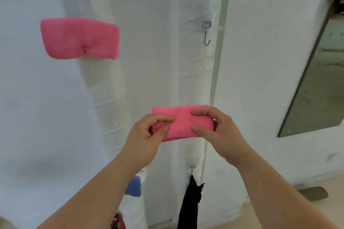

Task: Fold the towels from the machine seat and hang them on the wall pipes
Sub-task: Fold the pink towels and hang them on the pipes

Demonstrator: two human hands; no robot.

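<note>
Both hands up before the white wall (46, 117); the left hand (147, 135) pinches one end of a folded pink towel (183, 122), thumb on the near face; the right hand (219, 132) pinches the other end; up and left of them, a second pink towel (80, 38) hangs; above the right hand, a bare metal hook (207, 32).

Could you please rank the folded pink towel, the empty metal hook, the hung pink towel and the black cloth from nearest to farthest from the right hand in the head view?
1. Folded pink towel: held by the right hand and left hand.
2. Black cloth: below.
3. Empty metal hook: above; too close to call against the cloth.
4. Hung pink towel: upper left, farthest.
</note>
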